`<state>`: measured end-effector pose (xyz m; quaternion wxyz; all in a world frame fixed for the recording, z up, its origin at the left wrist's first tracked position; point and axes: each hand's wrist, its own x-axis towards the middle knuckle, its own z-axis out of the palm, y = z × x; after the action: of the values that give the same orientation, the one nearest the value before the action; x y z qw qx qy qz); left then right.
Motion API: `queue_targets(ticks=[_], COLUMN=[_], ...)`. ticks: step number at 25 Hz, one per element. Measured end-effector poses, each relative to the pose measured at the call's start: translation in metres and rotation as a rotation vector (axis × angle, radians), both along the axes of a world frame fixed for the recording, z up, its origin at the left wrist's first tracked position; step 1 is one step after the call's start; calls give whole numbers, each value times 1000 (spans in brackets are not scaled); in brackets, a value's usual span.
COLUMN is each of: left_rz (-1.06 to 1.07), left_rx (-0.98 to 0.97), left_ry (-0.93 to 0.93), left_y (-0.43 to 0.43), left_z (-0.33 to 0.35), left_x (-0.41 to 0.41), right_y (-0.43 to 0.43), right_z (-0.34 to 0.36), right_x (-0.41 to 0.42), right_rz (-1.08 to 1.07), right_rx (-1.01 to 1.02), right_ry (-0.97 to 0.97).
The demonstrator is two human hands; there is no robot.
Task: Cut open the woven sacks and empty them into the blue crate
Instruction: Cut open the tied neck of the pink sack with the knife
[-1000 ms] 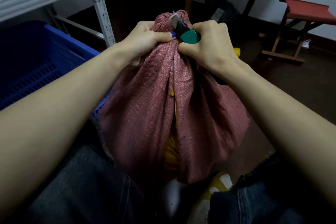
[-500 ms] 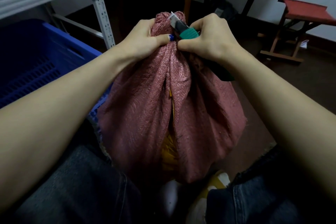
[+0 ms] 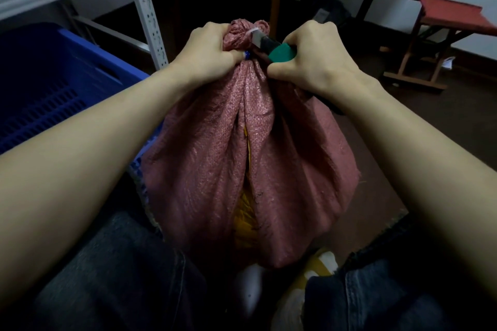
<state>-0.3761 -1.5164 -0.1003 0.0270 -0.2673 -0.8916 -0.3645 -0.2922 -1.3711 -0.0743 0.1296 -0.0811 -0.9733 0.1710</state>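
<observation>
arms: bare to past the elbows, no sleeves in view
left hand point(image 3: 207, 52): thumbnail painted blue
right hand point(image 3: 312, 62): no rings visible
legs: dark denim jeans point(image 3: 121, 277), stitched seams

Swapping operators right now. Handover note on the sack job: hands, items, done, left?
Left hand: clenched on the gathered neck of the pink sack, just below the tied knot.
Right hand: gripping the green-handled knife, blade laid against the neck at the knot.
Sack stands upright between the knees; something yellow shows through a gap in its front folds.
Blue crate is to the left, beside the sack.
Done: sack held steady, knife in place.
Left: cut the neck, empty the sack into the crate.
</observation>
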Motion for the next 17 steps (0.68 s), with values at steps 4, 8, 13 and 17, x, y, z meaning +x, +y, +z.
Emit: queue_targets(ticks=[4, 8, 13, 17], left_rz=[30, 71, 64, 14], left_rx=[10, 4, -2, 19], left_ry=[85, 100, 155, 119], left_y=[6, 11, 8, 2], left_z=[-2, -4, -6, -7], left_x=[6, 9, 11, 7], right_y=[2, -1, -1, -4], right_z=[-2, -5, -4, -3], right_x=[-4, -10, -12, -8], right_rz=[-30, -72, -64, -53], right_rx=[-37, -135, -135, -105], right_ry=[33, 80, 64, 57])
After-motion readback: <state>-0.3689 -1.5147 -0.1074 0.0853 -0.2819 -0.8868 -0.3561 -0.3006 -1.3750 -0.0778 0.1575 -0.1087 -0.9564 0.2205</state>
